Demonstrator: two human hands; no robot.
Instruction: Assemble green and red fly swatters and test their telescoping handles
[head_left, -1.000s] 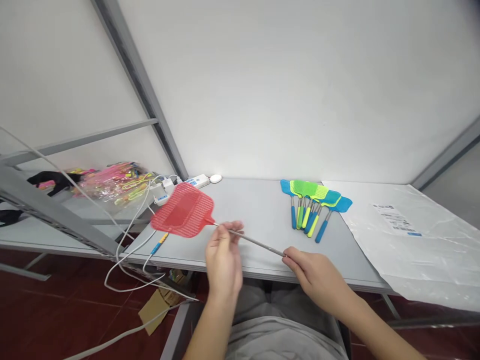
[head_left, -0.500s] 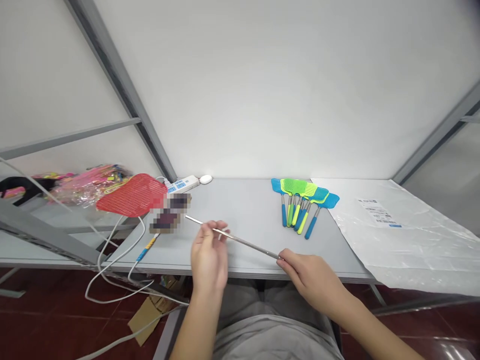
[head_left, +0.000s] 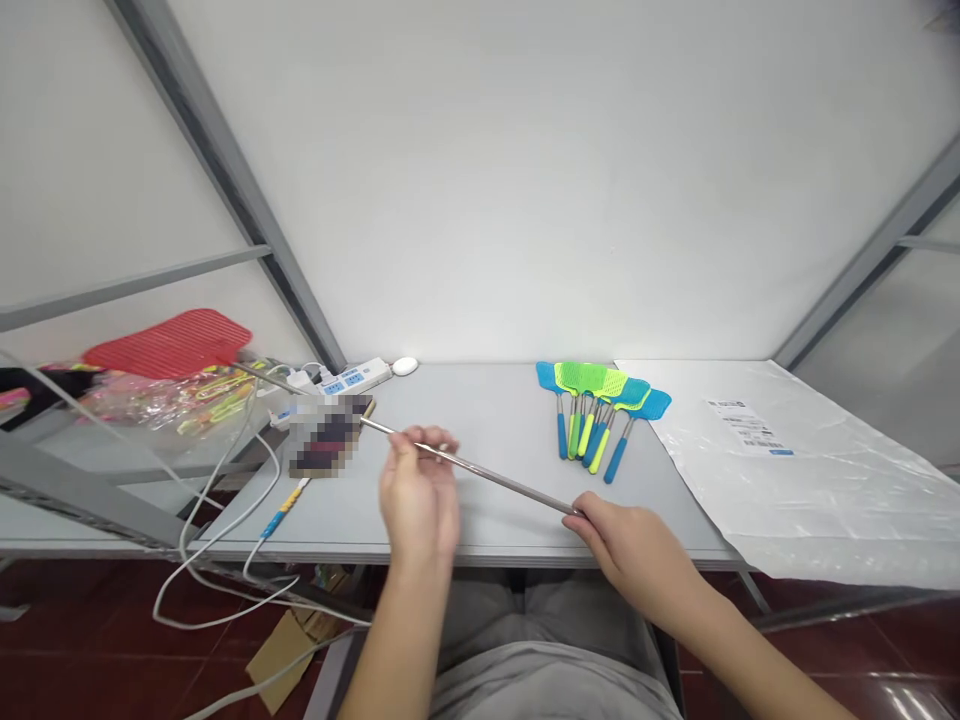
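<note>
A red fly swatter (head_left: 174,343) stretches across my view, its mesh head at the far left and its thin metal telescopic rod (head_left: 506,482) running down to the right. My left hand (head_left: 420,495) pinches the rod partway along, thumb against fingers. Closed on the rod's lower right end, my right hand (head_left: 630,548) hides its tip. Beyond my hands on the table, several small fly swatters (head_left: 592,405) with blue, green and yellow heads lie fanned out, handles towards me.
A pixelated phone (head_left: 330,440) with a cable lies on the grey table (head_left: 495,410), left. Behind it are a white power strip (head_left: 356,377) and a white mouse-shaped object (head_left: 405,366). White plastic sheeting (head_left: 787,490) covers the right end. Wrapped colourful goods (head_left: 165,395) sit left.
The swatter's red head has moved further left and slightly up, showing more of the rod. My right hand has shifted slightly right; my left still pinches the rod.
</note>
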